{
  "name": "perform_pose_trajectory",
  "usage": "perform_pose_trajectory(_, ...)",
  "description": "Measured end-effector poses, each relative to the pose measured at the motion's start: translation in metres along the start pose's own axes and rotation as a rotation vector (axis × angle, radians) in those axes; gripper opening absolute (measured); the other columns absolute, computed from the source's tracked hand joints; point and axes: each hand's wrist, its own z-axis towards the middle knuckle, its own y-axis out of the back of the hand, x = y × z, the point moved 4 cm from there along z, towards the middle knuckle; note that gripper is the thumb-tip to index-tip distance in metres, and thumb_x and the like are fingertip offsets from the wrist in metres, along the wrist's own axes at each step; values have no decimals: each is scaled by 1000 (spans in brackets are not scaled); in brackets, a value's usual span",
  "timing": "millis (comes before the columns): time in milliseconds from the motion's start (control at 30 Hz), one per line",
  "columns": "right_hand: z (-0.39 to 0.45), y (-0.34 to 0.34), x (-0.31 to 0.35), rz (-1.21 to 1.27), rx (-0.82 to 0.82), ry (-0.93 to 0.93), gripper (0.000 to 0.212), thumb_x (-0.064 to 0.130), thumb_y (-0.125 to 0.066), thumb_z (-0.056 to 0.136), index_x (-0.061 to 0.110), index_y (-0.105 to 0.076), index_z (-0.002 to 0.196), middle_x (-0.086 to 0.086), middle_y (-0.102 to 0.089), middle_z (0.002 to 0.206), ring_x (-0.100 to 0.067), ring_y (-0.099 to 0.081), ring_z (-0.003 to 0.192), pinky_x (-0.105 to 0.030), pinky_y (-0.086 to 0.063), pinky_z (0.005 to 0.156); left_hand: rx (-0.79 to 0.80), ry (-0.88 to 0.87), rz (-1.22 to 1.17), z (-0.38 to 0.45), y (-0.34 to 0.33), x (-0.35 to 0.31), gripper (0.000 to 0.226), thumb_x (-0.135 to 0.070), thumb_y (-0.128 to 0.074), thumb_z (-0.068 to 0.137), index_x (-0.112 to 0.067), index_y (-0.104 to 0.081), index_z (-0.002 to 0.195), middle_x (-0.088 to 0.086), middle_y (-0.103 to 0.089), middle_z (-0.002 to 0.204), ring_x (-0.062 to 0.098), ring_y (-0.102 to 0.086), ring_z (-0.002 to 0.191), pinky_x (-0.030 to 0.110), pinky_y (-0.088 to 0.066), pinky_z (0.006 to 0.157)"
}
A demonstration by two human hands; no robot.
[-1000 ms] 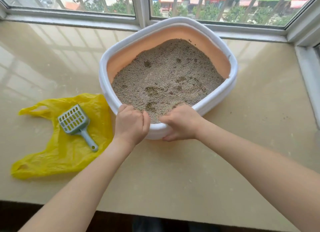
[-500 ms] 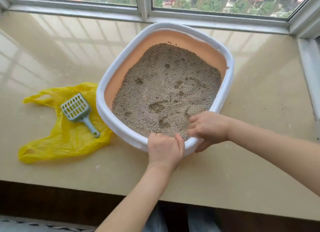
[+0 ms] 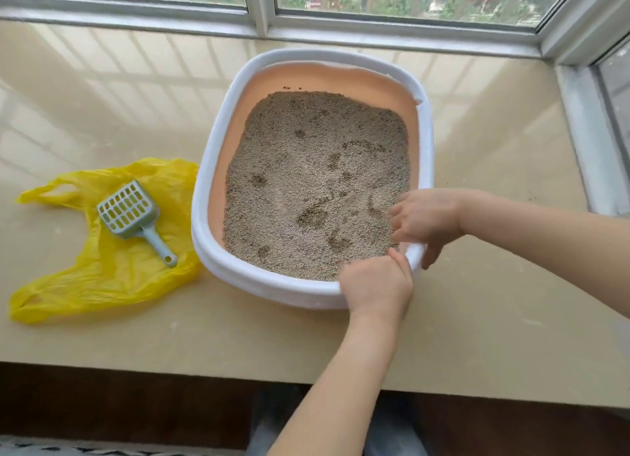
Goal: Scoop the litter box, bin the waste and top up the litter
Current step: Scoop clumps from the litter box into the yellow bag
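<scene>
A white litter box [image 3: 218,142] with a peach inner wall stands on the beige sill, filled with grey-brown litter [image 3: 317,183] that shows several darker clumps. My left hand [image 3: 376,287] grips the near rim at the box's right corner, fingers curled over the edge. My right hand [image 3: 424,218] holds the same corner from the right, fingers inside over the litter and thumb down the outside wall. A pale blue slotted scoop [image 3: 131,213] lies on a flat yellow plastic bag [image 3: 102,271] left of the box.
The beige sill [image 3: 494,302] runs to a window frame [image 3: 375,29] at the back and a side frame [image 3: 586,138] at the right. The sill's front edge drops to a dark floor [image 3: 136,411] below my arms.
The box has turned clockwise and slid, so its long side now runs away from me. Both hands have travelled right with the gripped corner; the scoop and bag lie as before.
</scene>
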Motion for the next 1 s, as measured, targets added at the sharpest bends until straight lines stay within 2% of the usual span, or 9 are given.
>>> perform_pose_trajectory(133,-6,-1,-15,-62,3,-71,58,70,-59,72,25,-58,109,6,-60,109,-17,-47,112,-33,-35,92,145,22,-116,17,-10,-18,54,-30,-23,101,-5,-71,94,13,-71,95,31,-65,91,31,-34,67)
perform_pose_trajectory(233,-6,-4,-16,-62,-17,-118,60,69,-61,72,25,-57,112,6,-59,112,-18,-47,113,-33,-33,93,156,-93,-52,20,-9,-17,53,-32,-21,102,-6,-67,105,13,-69,101,33,-63,95,32,-35,66)
perform_pose_trajectory(300,-6,-5,-12,-37,-37,-163,60,67,-64,71,25,-56,114,7,-58,114,-17,-45,114,-32,-32,95,134,-271,12,17,-11,-13,45,-29,-21,102,-12,-62,113,11,-68,100,33,-63,92,29,-27,55)
perform_pose_trajectory(400,-8,-4,0,60,-95,-193,57,61,-67,71,27,-54,115,9,-57,113,-15,-46,114,-33,-32,98,22,-407,41,18,-6,11,44,-29,-22,96,-14,-63,93,10,-67,80,33,-64,74,27,-9,45)
perform_pose_trajectory(533,-8,11,26,407,-229,-202,55,65,-61,73,31,-54,115,10,-59,105,-14,-53,105,-34,-40,89,-12,-301,5,33,11,52,50,-37,-21,96,-11,-60,77,10,-65,78,34,-59,75,32,-27,53)
perform_pose_trajectory(633,0,23,46,700,-286,-191,55,69,-56,78,29,-52,116,7,-59,105,-15,-55,100,-34,-45,82,-57,-243,19,43,30,87,39,-34,-31,96,-15,-49,67,5,-58,71,32,-55,73,32,-27,55)
perform_pose_trajectory(767,20,40,69,796,-468,-265,52,67,-45,86,27,-50,118,8,-59,107,-16,-57,98,-36,-47,80,-99,-278,7,48,45,123,36,-33,-35,95,-16,-45,64,3,-57,67,29,-52,68,31,-27,54)
perform_pose_trajectory(933,51,59,91,785,-584,-393,64,74,-19,79,24,-48,106,7,-56,93,-19,-57,89,-36,-45,70,-179,-408,-32,53,54,152,31,-34,-35,86,-22,-31,57,0,-49,50,25,-48,51,25,-23,47)
perform_pose_trajectory(1000,58,69,94,843,-658,-448,63,72,-20,80,24,-51,105,9,-58,92,-16,-58,86,-37,-46,70,-168,-412,-32,52,55,160,31,-34,-36,85,-22,-33,56,-1,-51,50,23,-49,51,25,-25,45)
